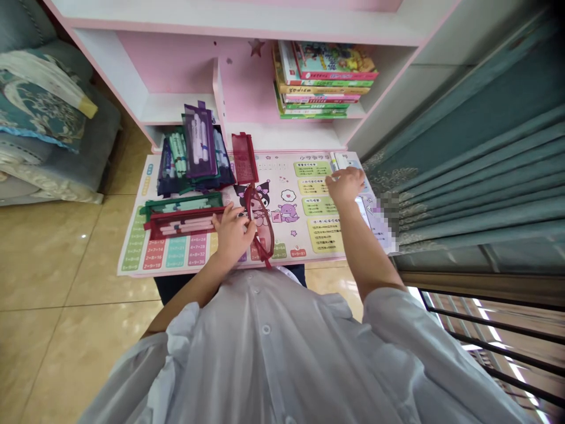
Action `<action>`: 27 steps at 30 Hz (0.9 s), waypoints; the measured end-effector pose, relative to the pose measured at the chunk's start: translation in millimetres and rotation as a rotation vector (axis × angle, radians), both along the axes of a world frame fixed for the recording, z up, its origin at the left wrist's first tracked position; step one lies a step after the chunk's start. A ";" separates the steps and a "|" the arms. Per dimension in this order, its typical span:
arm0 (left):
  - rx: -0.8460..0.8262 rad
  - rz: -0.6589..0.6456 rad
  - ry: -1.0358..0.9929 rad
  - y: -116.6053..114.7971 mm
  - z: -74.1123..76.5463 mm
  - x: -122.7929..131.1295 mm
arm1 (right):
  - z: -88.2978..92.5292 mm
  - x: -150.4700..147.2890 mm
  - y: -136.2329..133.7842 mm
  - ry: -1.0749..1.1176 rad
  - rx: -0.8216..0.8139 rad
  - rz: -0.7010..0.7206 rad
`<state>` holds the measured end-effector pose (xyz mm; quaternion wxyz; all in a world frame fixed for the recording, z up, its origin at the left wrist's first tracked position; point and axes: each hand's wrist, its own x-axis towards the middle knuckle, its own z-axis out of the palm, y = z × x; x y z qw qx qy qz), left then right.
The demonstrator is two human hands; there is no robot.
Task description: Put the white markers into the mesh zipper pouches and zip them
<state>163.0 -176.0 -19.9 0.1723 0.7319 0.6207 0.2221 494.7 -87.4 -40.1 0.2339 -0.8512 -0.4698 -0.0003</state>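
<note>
My left hand (233, 231) rests with its fingers apart between a red mesh pouch (185, 225) holding several pink pens and an unzipped red pouch (261, 227). Its fingertips touch the pens' pouch near its right end and the edge of the unzipped one. My right hand (348, 185) hangs over the table's right side, fingers slightly bent and apart, nothing visible in them. Just beyond it lie some white pens (339, 160). Behind the pens' pouch is a green mesh pouch (185, 203) with pale pens.
A pile of filled purple, green and blue pouches (200, 141) lies at the back left, beside a flat red pouch (244, 158). Stacked books (324, 82) stand on the shelf (286, 136). A curtain (468, 159) hangs at the right, a sofa (99, 126) stands left.
</note>
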 end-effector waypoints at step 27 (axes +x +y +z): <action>-0.004 0.001 -0.038 5.3 -2.2 -0.6 | -15.7 17.0 20.0 -0.151 -0.186 -0.086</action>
